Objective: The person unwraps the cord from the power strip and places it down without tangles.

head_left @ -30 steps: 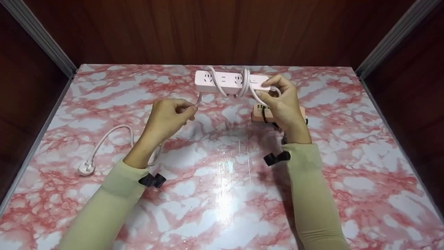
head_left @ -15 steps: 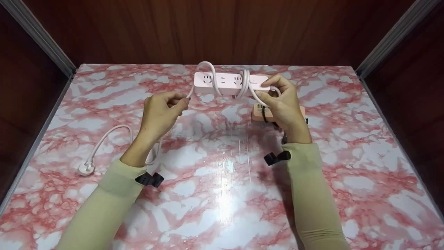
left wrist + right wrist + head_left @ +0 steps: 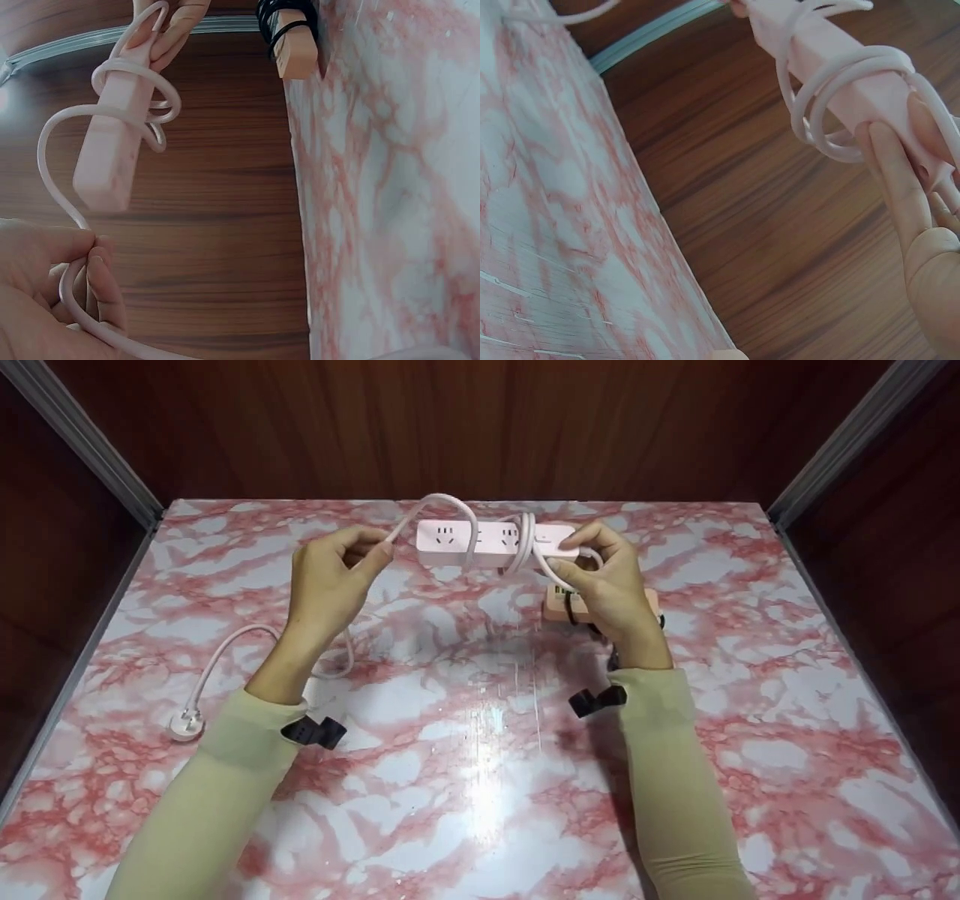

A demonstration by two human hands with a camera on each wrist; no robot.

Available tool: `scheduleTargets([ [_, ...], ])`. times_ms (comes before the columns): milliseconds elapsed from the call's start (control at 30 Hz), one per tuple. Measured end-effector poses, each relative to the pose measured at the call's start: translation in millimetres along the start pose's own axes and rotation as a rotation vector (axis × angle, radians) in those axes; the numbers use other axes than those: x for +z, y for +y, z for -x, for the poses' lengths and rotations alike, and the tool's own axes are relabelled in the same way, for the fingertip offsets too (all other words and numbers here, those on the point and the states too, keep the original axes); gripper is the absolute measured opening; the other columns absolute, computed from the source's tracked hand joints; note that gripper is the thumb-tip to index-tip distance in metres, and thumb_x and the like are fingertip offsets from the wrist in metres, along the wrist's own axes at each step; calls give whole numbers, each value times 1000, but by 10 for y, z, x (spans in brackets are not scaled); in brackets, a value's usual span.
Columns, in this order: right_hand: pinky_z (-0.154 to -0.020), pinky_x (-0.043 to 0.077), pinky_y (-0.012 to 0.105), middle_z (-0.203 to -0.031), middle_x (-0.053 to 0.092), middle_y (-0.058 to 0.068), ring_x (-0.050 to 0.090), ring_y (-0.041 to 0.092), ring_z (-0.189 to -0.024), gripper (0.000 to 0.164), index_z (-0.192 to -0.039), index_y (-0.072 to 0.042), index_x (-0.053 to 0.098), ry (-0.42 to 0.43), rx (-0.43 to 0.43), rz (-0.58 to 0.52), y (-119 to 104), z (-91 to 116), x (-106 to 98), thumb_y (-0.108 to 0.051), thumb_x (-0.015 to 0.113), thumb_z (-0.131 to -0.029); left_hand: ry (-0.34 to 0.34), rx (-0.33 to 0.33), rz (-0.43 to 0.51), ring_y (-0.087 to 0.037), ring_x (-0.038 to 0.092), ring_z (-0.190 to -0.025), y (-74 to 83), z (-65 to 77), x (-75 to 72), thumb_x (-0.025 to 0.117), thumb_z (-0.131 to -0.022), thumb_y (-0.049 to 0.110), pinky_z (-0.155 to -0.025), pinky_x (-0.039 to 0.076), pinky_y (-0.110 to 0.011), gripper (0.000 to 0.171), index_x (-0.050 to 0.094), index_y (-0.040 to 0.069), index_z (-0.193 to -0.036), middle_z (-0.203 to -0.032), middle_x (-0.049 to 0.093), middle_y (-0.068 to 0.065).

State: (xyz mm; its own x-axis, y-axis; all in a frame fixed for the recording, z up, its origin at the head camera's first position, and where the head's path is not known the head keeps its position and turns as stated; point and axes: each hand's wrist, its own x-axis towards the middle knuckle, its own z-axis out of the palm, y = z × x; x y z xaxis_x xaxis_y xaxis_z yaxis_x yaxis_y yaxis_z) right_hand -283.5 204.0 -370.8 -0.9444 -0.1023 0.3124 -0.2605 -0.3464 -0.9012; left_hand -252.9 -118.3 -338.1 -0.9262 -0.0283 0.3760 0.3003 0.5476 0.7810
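Observation:
A pink power strip (image 3: 491, 556) is held up above the table's far part, its sockets facing the head camera. My right hand (image 3: 616, 585) grips its right end between thumb and fingers. The strip's pale pink cord (image 3: 442, 499) winds round the body in several turns near the right and passes once over it left of the middle. My left hand (image 3: 330, 581) pinches the cord off the strip's left end; the left wrist view shows the cord (image 3: 51, 169) running between thumb and fingers. The cord's plug (image 3: 185, 724) lies on the table at the left.
An orange power strip (image 3: 556, 607) wrapped in black cord lies on the table behind my right hand, partly hidden. Slack pink cord (image 3: 217, 656) curves across the marbled table (image 3: 450, 810) beside the left forearm. Dark wood panels (image 3: 480, 427) stand at the back and sides.
My left hand has moved left and up, drawing the cord from below the strip's left end to above it. The loose loop has shifted right along the strip. My right hand has barely moved.

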Motion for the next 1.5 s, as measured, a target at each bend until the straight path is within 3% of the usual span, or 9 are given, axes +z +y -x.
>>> scheduleTargets([
  [400, -69, 56, 26, -99, 59, 17, 63, 22, -82, 23, -91, 3, 62, 28, 12, 55, 10, -4, 0, 8, 79, -75, 25, 113, 27, -6, 64, -77, 66, -150, -126, 68, -92, 34, -67, 48, -21, 17, 76, 23, -103, -86, 72, 8],
  [767, -71, 56, 26, -99, 59, 16, 63, 22, -84, 24, -91, -1, 63, 71, -14, 114, 36, -21, -4, 10, 77, -76, 41, 242, 28, -4, 63, -81, -20, -183, -190, 69, -90, 32, -71, 48, -19, 16, 77, 24, -102, -89, 70, 10],
  [1100, -75, 57, 28, -99, 60, 16, 64, 22, -86, 25, -92, 0, 62, 96, 6, 125, 43, -19, 1, 9, 78, -76, 57, 520, -10, -8, 54, -72, -215, -147, -222, 72, -88, 21, -64, 40, -21, 14, 78, 19, -100, -88, 70, 8],
  [1233, -75, 57, 28, -100, 60, 17, 64, 23, -87, 25, -93, 1, 62, 98, 5, 122, 42, -13, -1, 8, 78, -76, 31, 578, -16, -7, 59, -79, -302, -88, -234, 71, -88, 21, -71, 44, -23, 14, 77, 17, -99, -90, 71, 8],
  [1500, -73, 56, 28, -100, 60, 18, 64, 23, -86, 25, -94, 0, 61, 69, -26, 93, 44, -17, 6, 7, 78, -77, -29, 646, -40, -9, 59, -81, -482, 89, -269, 73, -85, 10, -73, 41, -23, 17, 78, 17, -99, -90, 72, 6],
])
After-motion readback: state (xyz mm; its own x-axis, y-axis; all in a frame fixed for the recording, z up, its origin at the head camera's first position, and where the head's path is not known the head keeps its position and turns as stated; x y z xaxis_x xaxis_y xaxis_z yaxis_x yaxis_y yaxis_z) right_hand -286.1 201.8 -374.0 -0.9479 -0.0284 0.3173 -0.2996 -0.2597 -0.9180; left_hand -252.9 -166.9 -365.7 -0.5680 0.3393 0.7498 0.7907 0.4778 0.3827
